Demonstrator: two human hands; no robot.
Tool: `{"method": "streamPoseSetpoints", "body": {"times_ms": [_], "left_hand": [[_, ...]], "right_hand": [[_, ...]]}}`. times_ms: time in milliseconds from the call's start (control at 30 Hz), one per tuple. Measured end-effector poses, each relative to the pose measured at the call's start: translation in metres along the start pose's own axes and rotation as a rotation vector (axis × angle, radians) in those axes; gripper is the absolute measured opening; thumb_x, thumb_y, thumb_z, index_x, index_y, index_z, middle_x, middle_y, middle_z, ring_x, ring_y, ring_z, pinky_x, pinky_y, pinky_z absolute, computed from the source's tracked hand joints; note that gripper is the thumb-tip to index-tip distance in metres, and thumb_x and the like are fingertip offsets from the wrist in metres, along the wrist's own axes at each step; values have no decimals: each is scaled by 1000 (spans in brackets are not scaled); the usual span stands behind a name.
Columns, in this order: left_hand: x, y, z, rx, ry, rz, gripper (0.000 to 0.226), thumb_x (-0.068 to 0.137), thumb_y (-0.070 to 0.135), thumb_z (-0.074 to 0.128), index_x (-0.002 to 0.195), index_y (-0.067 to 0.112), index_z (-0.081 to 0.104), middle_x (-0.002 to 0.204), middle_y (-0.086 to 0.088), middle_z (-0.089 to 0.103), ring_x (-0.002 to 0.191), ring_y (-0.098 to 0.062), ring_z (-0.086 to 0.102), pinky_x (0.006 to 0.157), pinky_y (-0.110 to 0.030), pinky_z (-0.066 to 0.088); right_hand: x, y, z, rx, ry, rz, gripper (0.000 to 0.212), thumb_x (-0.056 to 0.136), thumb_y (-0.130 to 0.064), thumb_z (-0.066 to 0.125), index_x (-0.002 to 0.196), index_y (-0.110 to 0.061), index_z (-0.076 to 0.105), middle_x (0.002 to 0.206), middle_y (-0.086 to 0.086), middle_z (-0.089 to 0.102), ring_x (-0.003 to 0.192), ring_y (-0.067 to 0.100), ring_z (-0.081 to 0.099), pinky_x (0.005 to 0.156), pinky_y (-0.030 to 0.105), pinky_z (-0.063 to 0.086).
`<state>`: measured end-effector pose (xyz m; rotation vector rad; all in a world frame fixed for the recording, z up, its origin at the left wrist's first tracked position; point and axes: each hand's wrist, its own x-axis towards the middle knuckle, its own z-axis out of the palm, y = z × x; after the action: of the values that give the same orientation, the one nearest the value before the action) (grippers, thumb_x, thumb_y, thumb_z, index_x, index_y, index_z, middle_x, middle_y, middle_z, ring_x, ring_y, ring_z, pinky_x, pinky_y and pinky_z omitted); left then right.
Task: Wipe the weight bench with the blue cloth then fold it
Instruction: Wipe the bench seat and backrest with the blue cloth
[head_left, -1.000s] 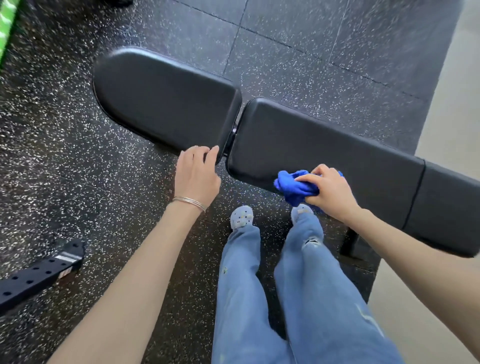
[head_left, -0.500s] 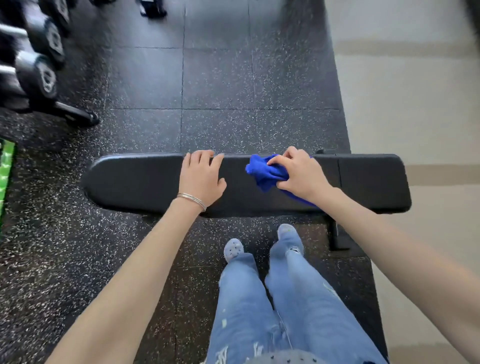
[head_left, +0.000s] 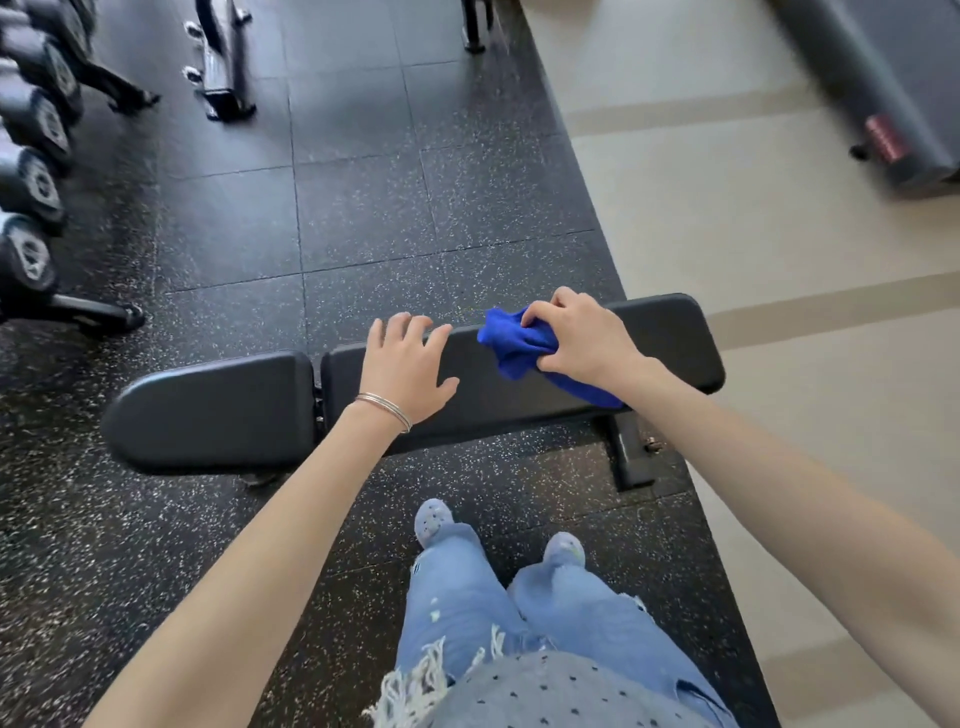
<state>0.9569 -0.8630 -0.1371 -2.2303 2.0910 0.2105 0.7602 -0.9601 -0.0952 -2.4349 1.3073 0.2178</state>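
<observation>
While the person stands at 6 o'clock looking down, a black speckled rubber floor (head_left: 363, 208) fills most of the view, meeting a pale floor (head_left: 727, 234) toward 3 o'clock. Across the middle lies the black padded desk (head_left: 218, 405) — a short pad toward 9 o'clock and a longer pad running toward 3 o'clock, a narrow gap between them. A grey padded machine (head_left: 872, 78) sits at 1 o'clock, well apart from it, and a row of dumbbells (head_left: 31, 182) on a rack lines the edge at 10 o'clock. Legs in torn blue jeans (head_left: 467, 597) come up from 6 o'clock, the light shoes (head_left: 434, 519) near the desk's base. Both hands are on the long pad. The left hand (head_left: 405, 369) rests flat just past the gap, fingers straight and spread, holding nothing. The right hand (head_left: 582, 338), at its 3 o'clock side, has fingers curled tight round the blue cloth (head_left: 514, 343) — bunched, touching the pad near its far edge, one end trailing under the wrist. Thin bracelets (head_left: 387, 410) ring the left wrist.
</observation>
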Motion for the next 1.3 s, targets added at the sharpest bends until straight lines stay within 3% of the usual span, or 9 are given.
{"method": "streamPoseSetpoints", "body": {"times_ms": [333, 633, 1300], "left_hand": [[14, 121, -12, -4, 23, 19, 66, 85, 52, 52, 141, 23, 34, 141, -5, 42, 132, -28, 34, 113, -47, 24], [52, 193, -42, -15, 101, 45, 67, 84, 51, 55, 141, 22, 35, 139, -5, 44, 131, -28, 35, 113, -48, 24], [206, 219, -95, 36, 118, 197, 73, 82, 54, 55, 143, 22, 31, 140, -4, 42, 132, -29, 33, 114, -48, 23]], "right_hand": [[-65, 103, -22, -18, 6, 14, 42, 73, -29, 68, 113, -29, 55, 106, 5, 48, 103, 27, 50, 83, 43, 49], [-84, 182, -55, -6, 78, 34, 42, 71, -28, 69, 111, -32, 56, 105, 4, 50, 100, 26, 51, 72, 31, 40], [-15, 262, -147, 62, 174, 167, 43, 72, -25, 68, 113, -31, 56, 106, 2, 51, 102, 25, 51, 79, 35, 46]]}}
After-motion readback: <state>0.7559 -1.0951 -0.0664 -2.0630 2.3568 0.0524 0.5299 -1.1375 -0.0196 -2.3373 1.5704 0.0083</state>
